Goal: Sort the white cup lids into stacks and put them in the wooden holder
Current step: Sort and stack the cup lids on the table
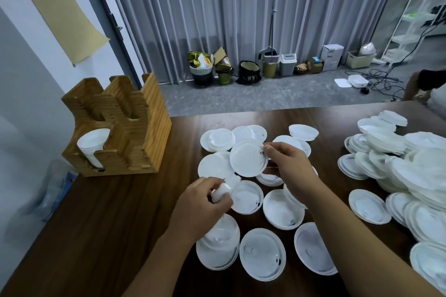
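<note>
Leftmost, our slatted wooden holder (pixel 135 128) keeps one stack of round white plastic cup lids (pixel 93 144) in its front-left slot. Our left hand (pixel 202 202) pinches a blurred white lid (pixel 223 190); our right hand (pixel 287 164) grips a flat round lid (pixel 248 158) above the dark wooden table (pixel 108 224). Farther right, loose lids lie heaped (pixel 415 171).

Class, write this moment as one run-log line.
right hand: holds lid | left hand: grips small lid | wooden holder: one stack in front slot | loose lids: on table
</note>
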Tool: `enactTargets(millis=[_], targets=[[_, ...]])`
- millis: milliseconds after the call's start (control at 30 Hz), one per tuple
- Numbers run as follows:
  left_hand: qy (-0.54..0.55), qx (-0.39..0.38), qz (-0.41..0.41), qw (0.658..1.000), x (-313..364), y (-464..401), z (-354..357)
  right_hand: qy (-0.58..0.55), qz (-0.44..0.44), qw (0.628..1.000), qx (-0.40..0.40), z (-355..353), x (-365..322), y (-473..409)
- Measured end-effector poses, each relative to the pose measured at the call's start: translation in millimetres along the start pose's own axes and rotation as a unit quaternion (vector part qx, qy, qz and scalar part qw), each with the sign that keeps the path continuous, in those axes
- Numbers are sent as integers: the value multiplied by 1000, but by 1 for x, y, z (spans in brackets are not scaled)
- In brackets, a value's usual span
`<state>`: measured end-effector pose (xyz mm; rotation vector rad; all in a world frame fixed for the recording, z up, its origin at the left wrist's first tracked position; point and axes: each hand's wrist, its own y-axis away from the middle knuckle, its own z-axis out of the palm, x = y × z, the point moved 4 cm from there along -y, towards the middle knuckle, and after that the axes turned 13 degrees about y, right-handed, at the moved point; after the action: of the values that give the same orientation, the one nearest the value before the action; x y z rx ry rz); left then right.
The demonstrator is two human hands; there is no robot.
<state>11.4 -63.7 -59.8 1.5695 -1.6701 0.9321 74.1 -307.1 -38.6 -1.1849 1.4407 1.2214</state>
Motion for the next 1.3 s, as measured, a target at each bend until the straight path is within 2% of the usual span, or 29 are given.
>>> enactTargets(millis=[100, 200, 267, 367, 433, 600, 800, 933, 1167, 1300], targets=[[85, 106, -12, 991, -3, 1, -13, 5, -3, 1000, 16, -5, 3, 6], [221, 148, -39, 963, -6, -5, -17, 12, 5, 1000, 24, -9, 8, 12], [294, 123, -45, 947, 0, -11, -16, 25, 4, 999, 29, -11, 10, 16], [422, 30, -67, 904, 14, -18, -13, 39, -10, 998, 42, -13, 9, 19], [457, -8, -61, 887, 23, -23, -14, 46, -15, 998, 41, -13, 8, 20], [342, -48, -10, 938, 47, -38, -12, 49, -18, 999, -1, -10, 8, 23], [186, -80, 52, 978, 52, -48, 4, 56, -36, 996, -54, -9, 4, 27], [199, -133, 42, 970, 54, -52, 17, 75, -42, 993, -82, -7, 1, 31], [216, -89, 27, 972, 51, -60, 21, 15, -32, 987, -154, -10, -2, 32], [211, -84, 21, 974, 48, -60, 26, 33, -30, 994, -100, -13, -1, 27]])
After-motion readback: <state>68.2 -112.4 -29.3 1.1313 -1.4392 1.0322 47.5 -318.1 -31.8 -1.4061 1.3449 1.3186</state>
